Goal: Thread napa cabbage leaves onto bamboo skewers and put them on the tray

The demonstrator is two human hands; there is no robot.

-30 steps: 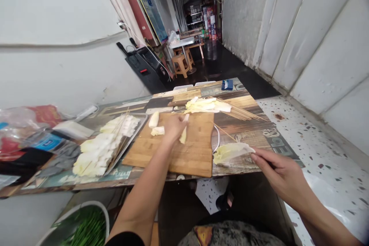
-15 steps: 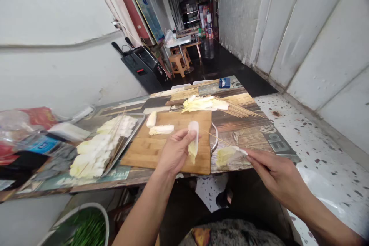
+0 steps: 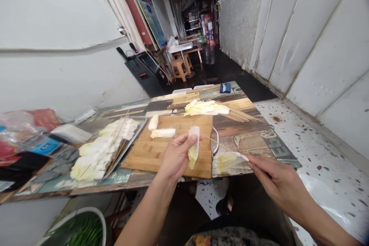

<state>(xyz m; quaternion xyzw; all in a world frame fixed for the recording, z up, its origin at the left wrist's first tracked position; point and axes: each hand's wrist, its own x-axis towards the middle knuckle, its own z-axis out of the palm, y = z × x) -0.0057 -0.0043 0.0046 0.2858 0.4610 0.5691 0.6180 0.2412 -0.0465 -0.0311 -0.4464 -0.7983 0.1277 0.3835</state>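
Note:
Between the thumb and fingers of my left hand (image 3: 175, 155) is a pale napa cabbage leaf (image 3: 194, 144), held upright over the wooden cutting board (image 3: 141, 157). My right hand (image 3: 269, 171) pinches the white end of a second cabbage leaf (image 3: 227, 161), beyond the board's right edge. A thin bamboo skewer (image 3: 218, 143) slants from this second leaf towards the left hand's leaf. Whether its tip touches that leaf, I cannot tell. Two cabbage pieces, one of them a short stalk (image 3: 163, 133), lie on the board.
Skewered cabbage leaves (image 3: 95, 153) fill a metal tray (image 3: 127, 149) on the left. Behind the board are a cleaver (image 3: 158, 105), loose cabbage leaves (image 3: 201, 107) and bamboo skewers (image 3: 242, 113). A blue box (image 3: 225, 88) sits at the far edge. Below left stands a bowl (image 3: 104, 221) of greens.
The view has shifted slightly, so the table sits a little lower in it. Both hands keep nearly the same places and hold the same leaves.

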